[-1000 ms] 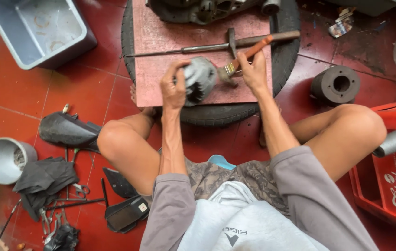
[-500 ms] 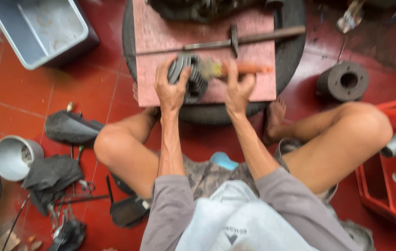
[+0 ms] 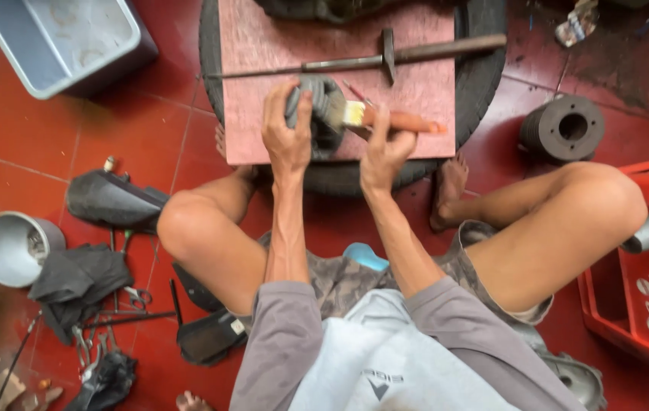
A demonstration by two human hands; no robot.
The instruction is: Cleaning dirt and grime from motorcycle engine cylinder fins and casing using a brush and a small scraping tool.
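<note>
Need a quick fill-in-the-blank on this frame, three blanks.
1. The left hand grips a round grey finned metal part on the pink ___ board.
2. The right hand holds an orange-handled ___ against that part.
3. The board rests on a black rubber ___.

Missing words: wooden; paintbrush; tyre

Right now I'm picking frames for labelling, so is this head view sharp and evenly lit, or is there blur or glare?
Head view: mostly sharp; the left hand, the right hand and the paintbrush read clearly. Light is soft and even, with faint shadows. A mild sheen lies on the red floor tiles, with no harsh glare. Frame edges look slightly stretched, as at the red crate.
</note>
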